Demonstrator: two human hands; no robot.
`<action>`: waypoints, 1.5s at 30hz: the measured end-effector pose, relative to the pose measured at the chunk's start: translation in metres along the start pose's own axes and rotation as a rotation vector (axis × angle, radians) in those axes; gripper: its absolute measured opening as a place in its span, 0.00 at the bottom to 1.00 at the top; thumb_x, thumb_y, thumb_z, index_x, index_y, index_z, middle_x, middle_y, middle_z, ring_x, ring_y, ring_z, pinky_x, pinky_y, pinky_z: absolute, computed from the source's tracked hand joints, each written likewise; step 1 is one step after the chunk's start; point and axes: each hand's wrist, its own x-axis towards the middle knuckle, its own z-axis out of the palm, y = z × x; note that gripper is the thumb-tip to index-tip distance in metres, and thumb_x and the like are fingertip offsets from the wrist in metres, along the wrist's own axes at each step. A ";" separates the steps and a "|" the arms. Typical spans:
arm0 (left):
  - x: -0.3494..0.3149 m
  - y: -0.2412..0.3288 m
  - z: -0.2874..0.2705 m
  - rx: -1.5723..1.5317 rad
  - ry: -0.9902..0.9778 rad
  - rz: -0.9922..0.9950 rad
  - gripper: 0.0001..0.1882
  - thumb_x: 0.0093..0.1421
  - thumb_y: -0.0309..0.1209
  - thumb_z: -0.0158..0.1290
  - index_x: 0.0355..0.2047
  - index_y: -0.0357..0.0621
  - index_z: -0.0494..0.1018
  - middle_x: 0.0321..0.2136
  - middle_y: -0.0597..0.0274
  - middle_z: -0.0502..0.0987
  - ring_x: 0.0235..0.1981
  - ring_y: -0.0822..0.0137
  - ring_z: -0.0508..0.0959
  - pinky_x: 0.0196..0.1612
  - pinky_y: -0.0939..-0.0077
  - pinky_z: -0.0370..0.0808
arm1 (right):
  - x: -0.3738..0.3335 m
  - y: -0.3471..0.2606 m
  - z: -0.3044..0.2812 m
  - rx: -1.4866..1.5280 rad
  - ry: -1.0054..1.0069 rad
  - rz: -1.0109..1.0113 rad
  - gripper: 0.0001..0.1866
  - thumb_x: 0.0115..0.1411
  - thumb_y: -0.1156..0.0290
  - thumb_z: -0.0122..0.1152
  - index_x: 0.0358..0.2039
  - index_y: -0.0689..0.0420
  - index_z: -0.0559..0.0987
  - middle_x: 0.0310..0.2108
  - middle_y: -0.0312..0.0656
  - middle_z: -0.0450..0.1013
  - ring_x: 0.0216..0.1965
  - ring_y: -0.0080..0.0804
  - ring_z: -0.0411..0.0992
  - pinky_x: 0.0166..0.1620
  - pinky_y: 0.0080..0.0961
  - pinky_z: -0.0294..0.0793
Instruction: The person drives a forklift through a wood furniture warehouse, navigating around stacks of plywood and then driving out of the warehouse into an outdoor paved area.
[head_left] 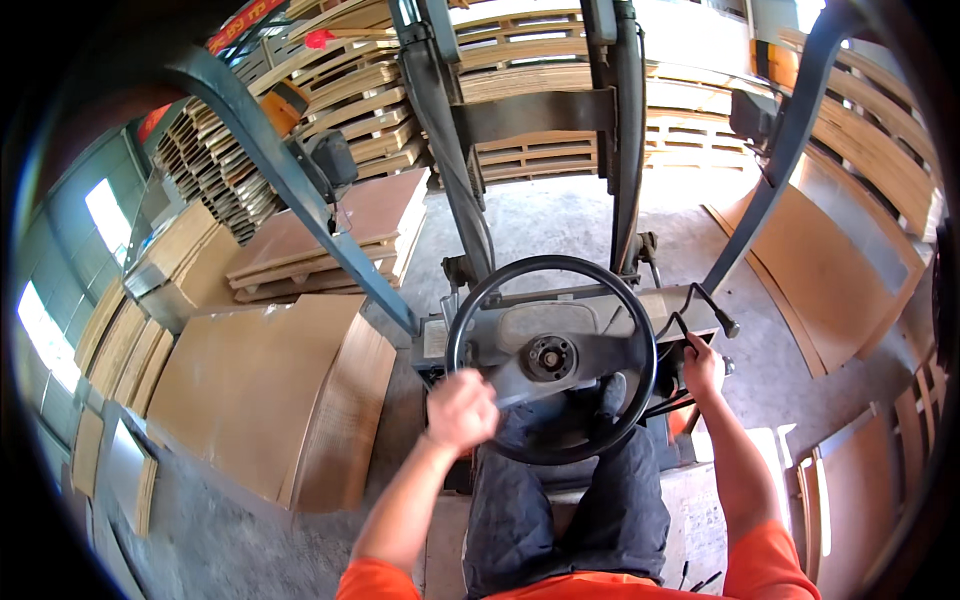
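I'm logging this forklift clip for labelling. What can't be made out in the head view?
- Left hand: motion-blurred at the steering wheel rim, so its grip is unclear.
- Right hand: its fingers wrap a control lever; the lever base is hidden behind the hand.
- Forks: hidden below the mast and dashboard.
- Pallet stacks: tops cut off by the upper edge.

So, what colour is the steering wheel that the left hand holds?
The steering wheel is black with a grey hub, clearest in the head view, near the left hand.
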 end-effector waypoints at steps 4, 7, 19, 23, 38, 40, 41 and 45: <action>0.109 -0.103 0.049 0.089 0.023 -0.142 0.13 0.43 0.25 0.55 0.32 0.39 0.78 0.32 0.53 0.76 0.35 0.53 0.77 0.40 0.64 0.76 | 0.020 -0.020 0.031 0.013 -0.013 -0.013 0.15 0.58 0.66 0.54 0.46 0.48 0.80 0.34 0.51 0.77 0.37 0.50 0.76 0.42 0.41 0.74; 0.192 -0.105 0.125 -0.003 -0.094 -0.224 0.20 0.44 0.26 0.55 0.41 0.42 0.78 0.39 0.54 0.78 0.42 0.54 0.77 0.48 0.65 0.75 | 0.038 -0.045 0.049 0.006 -0.042 -0.021 0.15 0.58 0.67 0.53 0.46 0.50 0.79 0.32 0.49 0.77 0.36 0.50 0.75 0.41 0.42 0.74; 0.204 -0.070 0.274 -0.280 -0.242 0.198 0.10 0.43 0.24 0.51 0.28 0.41 0.76 0.31 0.57 0.75 0.41 0.57 0.75 0.44 0.64 0.75 | 0.138 -0.059 0.122 0.016 0.031 -0.077 0.15 0.58 0.67 0.52 0.45 0.50 0.80 0.36 0.50 0.77 0.38 0.51 0.75 0.43 0.41 0.74; 0.231 -0.201 0.268 -0.060 -0.113 -0.105 0.08 0.43 0.24 0.52 0.27 0.42 0.76 0.31 0.58 0.75 0.40 0.57 0.76 0.42 0.65 0.75 | 0.172 -0.068 0.163 0.007 0.027 -0.053 0.17 0.57 0.67 0.53 0.47 0.50 0.79 0.35 0.51 0.77 0.37 0.53 0.75 0.43 0.43 0.73; 0.133 -0.179 0.220 -0.339 -0.062 0.053 0.05 0.43 0.22 0.55 0.24 0.40 0.76 0.30 0.61 0.75 0.43 0.59 0.78 0.47 0.68 0.76 | 0.258 -0.067 0.270 -0.010 0.077 0.045 0.18 0.57 0.66 0.54 0.48 0.47 0.79 0.37 0.50 0.78 0.39 0.50 0.76 0.44 0.41 0.74; 0.146 -0.184 0.266 -0.380 -0.083 0.147 0.03 0.45 0.23 0.54 0.22 0.39 0.74 0.29 0.58 0.74 0.45 0.57 0.76 0.49 0.68 0.74 | 0.268 -0.070 0.277 -0.037 0.089 0.073 0.17 0.57 0.66 0.54 0.47 0.47 0.80 0.37 0.50 0.78 0.39 0.50 0.76 0.44 0.40 0.74; 0.153 -0.189 0.287 -0.381 -0.092 0.185 0.02 0.45 0.24 0.54 0.22 0.39 0.73 0.29 0.57 0.73 0.45 0.56 0.75 0.50 0.68 0.73 | 0.272 -0.076 0.280 -0.037 0.100 0.051 0.16 0.57 0.67 0.54 0.46 0.48 0.80 0.36 0.50 0.78 0.39 0.50 0.76 0.44 0.40 0.74; 0.186 -0.220 0.355 -0.394 -0.092 0.194 0.05 0.45 0.24 0.51 0.24 0.37 0.71 0.31 0.53 0.73 0.45 0.53 0.75 0.50 0.64 0.73 | 0.293 -0.102 0.298 -0.027 0.059 0.065 0.16 0.57 0.66 0.54 0.46 0.48 0.80 0.35 0.49 0.78 0.39 0.49 0.75 0.44 0.41 0.74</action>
